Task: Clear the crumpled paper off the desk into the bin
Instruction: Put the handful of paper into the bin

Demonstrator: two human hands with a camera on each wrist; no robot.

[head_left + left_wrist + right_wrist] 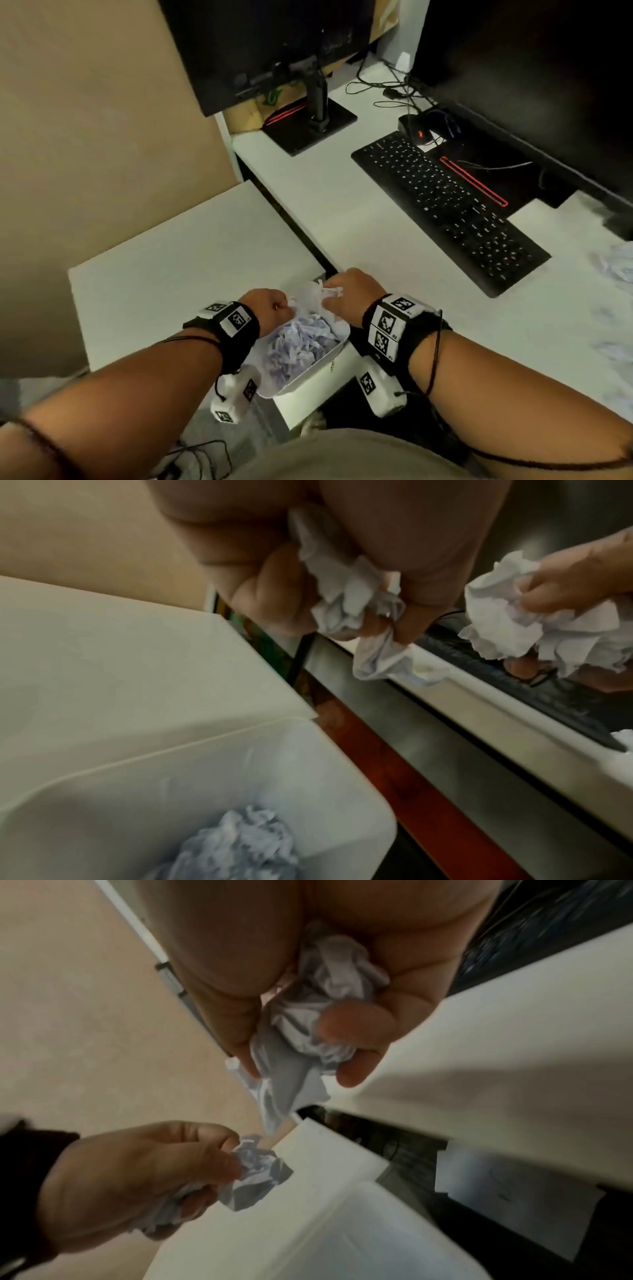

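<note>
White desk with a black keyboard runs to the right; off its left edge stands the bin, already holding crumpled paper. Both hands hover above it — left hand clenched round one paper wad, right hand gripping another wad. Only the head view shows more paper at the desk's right edge.

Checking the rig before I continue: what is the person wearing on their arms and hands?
Both forearms are bare, with no sleeves or gloves. The left hand and right hand each have a black wrist strap carrying white blocks printed with black square markers. Thin dark cables run up both forearms.
</note>
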